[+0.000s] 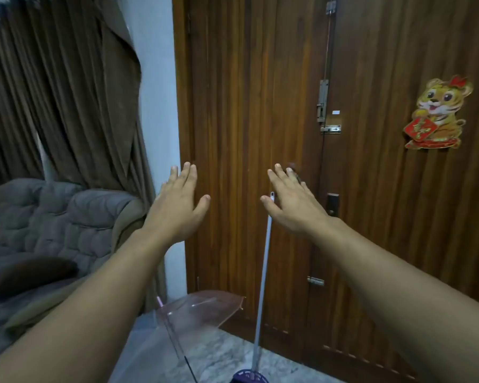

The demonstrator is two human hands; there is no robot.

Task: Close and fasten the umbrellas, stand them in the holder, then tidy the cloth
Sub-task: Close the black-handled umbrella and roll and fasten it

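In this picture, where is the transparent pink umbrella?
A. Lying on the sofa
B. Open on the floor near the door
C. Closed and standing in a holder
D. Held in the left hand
B: the transparent pink umbrella lies open on the floor before the wooden door, while the left hand and the right hand are both spread and hold nothing.

Umbrella (pixel 196 313): clear, pink-tinted canopy, open, lying low on the pale floor at the foot of the wooden door, just left of a leaning white pole. Pink tip points up-left; thin dark shaft runs down toward the bottom edge. Canopy edge curves right, near the door's base. No holder or cloth identifiable.
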